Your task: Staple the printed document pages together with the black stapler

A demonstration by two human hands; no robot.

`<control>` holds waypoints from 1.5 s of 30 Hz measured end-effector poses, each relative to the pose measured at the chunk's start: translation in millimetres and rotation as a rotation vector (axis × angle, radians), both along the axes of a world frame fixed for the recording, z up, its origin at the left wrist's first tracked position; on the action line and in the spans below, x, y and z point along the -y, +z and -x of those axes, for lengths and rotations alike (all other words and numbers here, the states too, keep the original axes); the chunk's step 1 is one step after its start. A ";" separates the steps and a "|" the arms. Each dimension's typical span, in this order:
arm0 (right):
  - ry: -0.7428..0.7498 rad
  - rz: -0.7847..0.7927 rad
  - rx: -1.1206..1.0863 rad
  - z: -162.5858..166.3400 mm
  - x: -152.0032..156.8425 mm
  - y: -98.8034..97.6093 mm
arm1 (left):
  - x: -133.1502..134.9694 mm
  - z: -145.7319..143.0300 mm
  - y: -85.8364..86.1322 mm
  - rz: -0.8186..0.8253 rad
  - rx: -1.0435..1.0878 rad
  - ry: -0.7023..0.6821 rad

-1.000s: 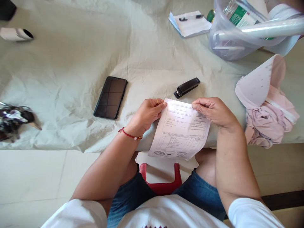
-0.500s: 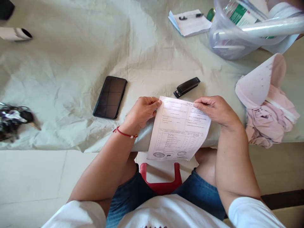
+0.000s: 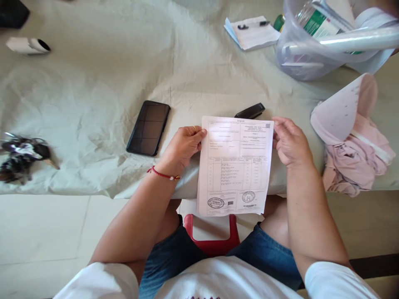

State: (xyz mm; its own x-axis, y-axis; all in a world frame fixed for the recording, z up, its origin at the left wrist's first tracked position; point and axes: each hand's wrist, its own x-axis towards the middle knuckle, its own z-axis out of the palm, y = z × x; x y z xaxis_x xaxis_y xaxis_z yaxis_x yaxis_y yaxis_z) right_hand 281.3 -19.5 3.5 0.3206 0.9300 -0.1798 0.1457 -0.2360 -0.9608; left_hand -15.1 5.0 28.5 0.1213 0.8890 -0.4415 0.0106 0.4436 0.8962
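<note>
I hold a printed paper form [image 3: 235, 166] with stamps at its bottom, upright in front of me over the table's near edge. My left hand [image 3: 183, 145], with a ring and a red wrist thread, pinches the sheet's left edge. Gripping its upper right edge is my right hand [image 3: 289, 141]. A black stapler [image 3: 251, 111] lies on the cloth just behind the sheet, partly hidden by it. A dark phone [image 3: 149, 127] rests face up to the left of my left hand.
A wrinkled pale cloth [image 3: 93, 91] covers the table. A bunch of keys [image 3: 20, 155] lies at the left edge. A notepad with pen [image 3: 252, 31], a clear plastic tub [image 3: 299, 45] and pink cloth with rolled paper [image 3: 352, 137] sit at right. A red stool [image 3: 212, 241] is under me.
The sheet has been raised and turned squarely toward me, now covering part of the stapler. My right hand shifted from the top edge to the upper right edge.
</note>
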 end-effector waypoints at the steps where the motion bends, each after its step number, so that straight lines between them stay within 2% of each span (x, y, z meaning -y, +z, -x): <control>1: -0.002 0.005 -0.051 1.9 1.8 -5.3 | -0.3 0.1 0.0 -0.002 0.001 0.013; 5: 0.046 -0.015 -0.176 14.1 10.9 -14.6 | 0.3 -3.7 2.5 -0.008 0.013 0.033; 12: 0.028 0.005 -0.292 15.4 14.5 -10.8 | -0.5 -7.8 3.6 -0.007 -0.008 0.063; 23: 0.120 0.043 -0.204 9.2 20.3 -2.3 | 0.8 -6.2 0.3 -0.074 -0.060 -0.011; 27: 0.162 0.081 -0.142 8.5 20.9 4.2 | -0.6 -4.3 -2.4 -0.103 -0.066 0.031; 36: 0.173 0.110 -0.223 11.6 21.8 11.4 | -1.9 -4.3 0.6 -0.114 -0.069 0.083; 39: 0.183 0.053 -0.102 13.9 21.0 7.0 | -2.3 -4.5 0.1 -0.122 -0.042 0.079; 45: 0.120 -0.140 0.353 13.2 22.3 6.8 | -1.3 -7.3 -2.2 -0.121 -0.019 0.040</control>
State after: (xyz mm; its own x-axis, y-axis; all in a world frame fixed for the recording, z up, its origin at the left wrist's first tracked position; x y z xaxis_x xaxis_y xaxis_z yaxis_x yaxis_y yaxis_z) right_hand 268.1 -41.8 10.3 0.2276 0.9723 0.0529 0.4917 -0.0679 -0.8681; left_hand -7.8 6.4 26.3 0.0774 0.9397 -0.3330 0.0120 0.3331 0.9428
